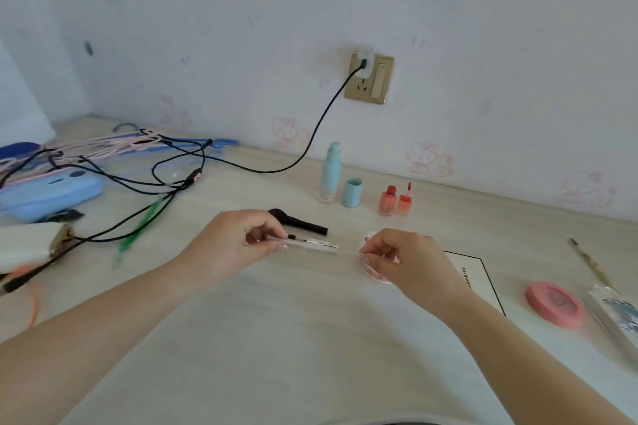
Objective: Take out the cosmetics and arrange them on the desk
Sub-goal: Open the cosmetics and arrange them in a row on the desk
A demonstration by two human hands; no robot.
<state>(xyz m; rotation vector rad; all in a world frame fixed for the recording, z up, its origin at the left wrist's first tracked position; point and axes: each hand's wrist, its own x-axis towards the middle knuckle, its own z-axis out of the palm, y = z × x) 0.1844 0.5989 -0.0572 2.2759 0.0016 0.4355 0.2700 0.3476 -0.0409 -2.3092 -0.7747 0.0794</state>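
My left hand (pixel 238 241) pinches a thin silvery brush in a clear sleeve (pixel 317 244) just above the desk (pixel 293 338). Behind it lies a black makeup brush (pixel 300 222). My right hand (pixel 404 259) rests with closed fingers on a small round pink compact (pixel 371 271), mostly hidden under it. Near the wall stand a pale teal pump bottle (pixel 330 172), its teal cap (pixel 352 192), and two small red lip tint bottles (pixel 395 200). A white pouch (pixel 31 247) lies at the left edge.
Black cables (pixel 138 183) tangle across the left side and run to a wall socket (pixel 369 78). A blue case (pixel 48 193) and hangers lie at the far left. At the right are a white card (pixel 480 272), a pink oval dish (pixel 556 304), a thin brush (pixel 590 262) and a clear packet (pixel 618 317).
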